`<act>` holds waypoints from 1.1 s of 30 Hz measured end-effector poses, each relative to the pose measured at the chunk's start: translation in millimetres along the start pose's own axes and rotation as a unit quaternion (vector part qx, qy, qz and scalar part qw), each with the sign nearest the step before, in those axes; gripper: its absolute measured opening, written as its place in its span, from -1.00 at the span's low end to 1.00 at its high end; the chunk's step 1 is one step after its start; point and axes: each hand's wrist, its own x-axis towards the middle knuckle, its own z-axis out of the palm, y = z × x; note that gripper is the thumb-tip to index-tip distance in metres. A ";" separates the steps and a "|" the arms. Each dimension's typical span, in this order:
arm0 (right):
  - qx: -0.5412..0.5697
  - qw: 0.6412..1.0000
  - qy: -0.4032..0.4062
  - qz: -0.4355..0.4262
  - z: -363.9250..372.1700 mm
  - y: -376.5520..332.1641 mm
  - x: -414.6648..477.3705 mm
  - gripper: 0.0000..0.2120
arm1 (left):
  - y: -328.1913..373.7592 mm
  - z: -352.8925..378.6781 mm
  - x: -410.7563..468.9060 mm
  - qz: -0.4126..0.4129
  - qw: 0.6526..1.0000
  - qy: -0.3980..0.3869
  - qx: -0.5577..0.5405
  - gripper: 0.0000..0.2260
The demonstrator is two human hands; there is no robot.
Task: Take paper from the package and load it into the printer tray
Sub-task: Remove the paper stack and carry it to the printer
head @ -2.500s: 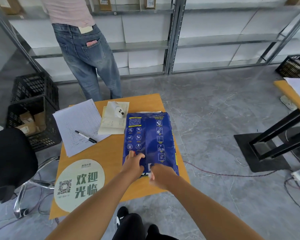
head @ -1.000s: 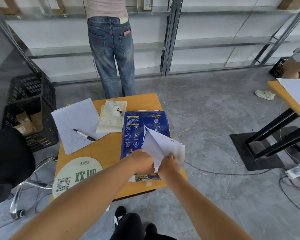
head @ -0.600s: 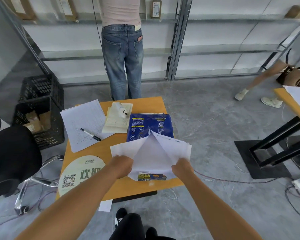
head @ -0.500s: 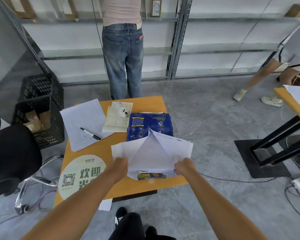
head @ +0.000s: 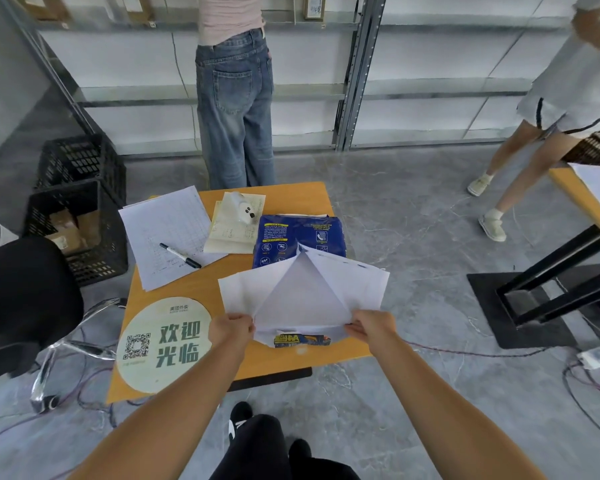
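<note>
A blue paper package [head: 298,237] lies on the small orange table [head: 291,358]. Its near end is torn open, and the white inside of the wrapper [head: 302,292] is spread wide as flaps. My left hand [head: 231,329] pinches the left flap at its near edge. My right hand [head: 371,327] pinches the right flap. The flaps hide the paper inside, and a strip of blue and yellow wrapper [head: 302,340] shows beneath them. No printer is in view.
On the table lie printed sheets with a black pen [head: 180,255], a notepad with a small white object [head: 243,209], and a round green sign [head: 163,344]. Black crates [head: 77,209] and a black chair [head: 21,299] stand at left. Two persons stand behind; another table [head: 582,202] is at right.
Both hands went from pressing on the sealed package to pulling its near end open. The flaps have spread left and right. A second person has walked in at the right.
</note>
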 end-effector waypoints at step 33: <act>-0.088 0.996 -0.029 -0.016 0.2 11.1 10.1 -0.83 | -6.2 -8.0 19.6 -0.084 0.983 -0.110 -0.121 -0.82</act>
